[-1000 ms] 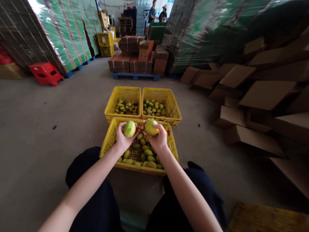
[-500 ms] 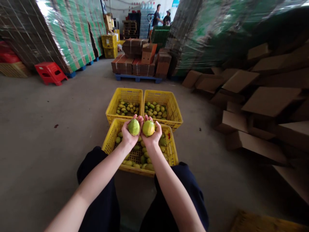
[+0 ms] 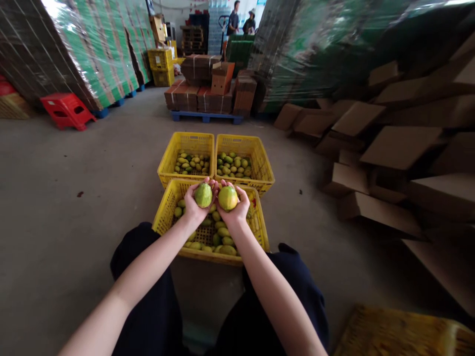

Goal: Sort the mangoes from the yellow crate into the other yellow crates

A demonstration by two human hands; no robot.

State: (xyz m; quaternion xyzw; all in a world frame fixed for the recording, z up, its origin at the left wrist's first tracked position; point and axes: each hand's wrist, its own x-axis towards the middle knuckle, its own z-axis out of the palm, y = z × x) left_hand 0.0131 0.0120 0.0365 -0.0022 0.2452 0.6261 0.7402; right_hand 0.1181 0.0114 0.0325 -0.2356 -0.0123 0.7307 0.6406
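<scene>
Cupped in my left hand (image 3: 197,203) is a green papaya (image 3: 203,195), seen end-on with faint ribs. My right hand (image 3: 235,210) holds a yellower papaya (image 3: 227,198) beside it, palm up, with the fingers curled round its far side. Both hands are close together above the near yellow crate (image 3: 168,205). Several green-yellow papayas (image 3: 222,240) lie in that crate, partly hidden by my hands and forearms.
Beyond stand a left yellow crate (image 3: 166,153) and a right yellow crate (image 3: 261,158), both holding fruit. Cardboard boxes (image 3: 401,148) pile up at right. A red stool (image 3: 69,111) and a blue pallet (image 3: 206,116) with flat cartons are farther off. Two people (image 3: 241,22) stand behind.
The surroundings have shifted slightly left and up in view, and more of the yellow crate at lower right shows. Both hands keep their fruit, nearly the same pose.
</scene>
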